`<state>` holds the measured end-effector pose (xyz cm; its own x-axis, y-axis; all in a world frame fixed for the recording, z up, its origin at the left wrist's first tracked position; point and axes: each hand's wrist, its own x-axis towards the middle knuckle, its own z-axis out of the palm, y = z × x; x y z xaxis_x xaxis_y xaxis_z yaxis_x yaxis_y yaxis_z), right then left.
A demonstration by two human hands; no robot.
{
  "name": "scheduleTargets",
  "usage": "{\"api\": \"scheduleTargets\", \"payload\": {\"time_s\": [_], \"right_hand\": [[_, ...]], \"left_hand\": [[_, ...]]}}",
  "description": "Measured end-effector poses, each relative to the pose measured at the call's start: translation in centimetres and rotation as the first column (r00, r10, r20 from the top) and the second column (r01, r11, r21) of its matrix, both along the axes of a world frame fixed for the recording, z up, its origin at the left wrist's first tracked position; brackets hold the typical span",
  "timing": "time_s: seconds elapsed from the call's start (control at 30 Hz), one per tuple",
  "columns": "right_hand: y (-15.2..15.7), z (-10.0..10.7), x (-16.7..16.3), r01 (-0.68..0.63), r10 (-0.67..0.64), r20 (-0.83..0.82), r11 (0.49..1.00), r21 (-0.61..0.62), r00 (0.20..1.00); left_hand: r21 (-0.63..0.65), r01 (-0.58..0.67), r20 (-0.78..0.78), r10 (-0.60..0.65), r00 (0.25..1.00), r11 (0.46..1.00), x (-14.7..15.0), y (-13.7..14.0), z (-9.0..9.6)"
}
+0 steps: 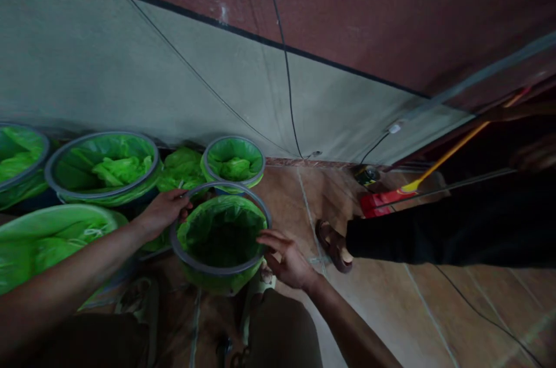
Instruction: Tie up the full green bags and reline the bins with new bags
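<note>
Between my knees stands a small bin with a green bag liner [191, 234] hanging open inside it. A loose-looking grey rim ring [219, 270] encircles the liner, with a gap between ring and bag at the far side. My left hand [167, 211] is closed on the ring's left side. On the right, my right hand [286, 258] holds the ring and the bag edge there, fingertips over the inside and thumb lower down. The bin's dark interior hides its bottom.
Several other green-lined bins stand left and behind: a small round bin [259, 171], a wide bin [156, 168] and a large pale-green tub [117, 218]. At right are another person's leg [391, 237] and a red dustpan or broom head [377, 204]. A cable [482, 310] crosses the floor.
</note>
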<state>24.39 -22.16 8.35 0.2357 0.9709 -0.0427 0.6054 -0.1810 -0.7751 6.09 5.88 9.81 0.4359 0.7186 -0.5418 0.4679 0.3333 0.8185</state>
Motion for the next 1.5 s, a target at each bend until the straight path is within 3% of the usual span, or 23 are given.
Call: {"api": "scheduleTargets", "payload": {"time_s": [0.07,0.13,0.23,0.33,0.43,0.6,0.83,1.0,1.2,1.5], "right_hand": [[-0.4,-0.7,0.4,0.275,-0.275,-0.060,0.961,-0.003,0.960],[-0.4,-1.8,0.7,0.484,-0.487,-0.045,0.873,-0.066,0.872],[0.3,-3.4,0.8,0.615,-0.609,0.092,0.770,-0.171,0.788],[1.3,-4.3,1.0,0.614,-0.565,0.243,0.751,-0.245,0.788],[2.4,-4.9,1.3,0.568,-0.470,0.337,0.760,-0.316,0.816],[3.9,-6.5,1.2,0.533,-0.384,0.400,0.753,-0.385,0.832],[4.9,-6.9,0.1,0.530,-0.336,0.463,0.750,-0.395,0.820],[5.3,-7.3,-0.2,0.518,-0.311,0.479,0.760,-0.394,0.821],[5.3,-8.2,-0.6,0.506,-0.279,0.515,0.776,-0.377,0.811],[5.1,-9.7,-1.0,0.494,-0.214,0.570,0.774,-0.396,0.793]], "left_hand": [[0.048,-0.011,-0.008,0.012,1.000,0.999,0.3,-2.4,-0.6],[0.062,0.012,-0.002,-0.012,1.000,0.998,0.5,-4.3,-1.2],[0.110,0.104,-0.062,-0.098,0.993,0.988,0.7,-5.6,-1.9],[0.170,0.251,-0.226,-0.210,0.951,0.953,0.6,-5.2,-2.8],[0.211,0.434,-0.424,-0.319,0.848,0.876,0.2,-4.2,-3.8],[0.289,0.573,-0.604,-0.319,0.731,0.767,-0.5,-3.1,-4.7],[0.261,0.595,-0.652,-0.316,0.689,0.760,-1.1,-1.9,-5.3],[0.291,0.628,-0.674,-0.312,0.670,0.721,-1.7,-1.5,-6.0],[0.260,0.703,-0.768,-0.300,0.566,0.662,-1.3,-2.2,-5.2],[0.237,0.696,-0.794,-0.278,0.541,0.677,-1.0,-2.7,-5.7]]}}
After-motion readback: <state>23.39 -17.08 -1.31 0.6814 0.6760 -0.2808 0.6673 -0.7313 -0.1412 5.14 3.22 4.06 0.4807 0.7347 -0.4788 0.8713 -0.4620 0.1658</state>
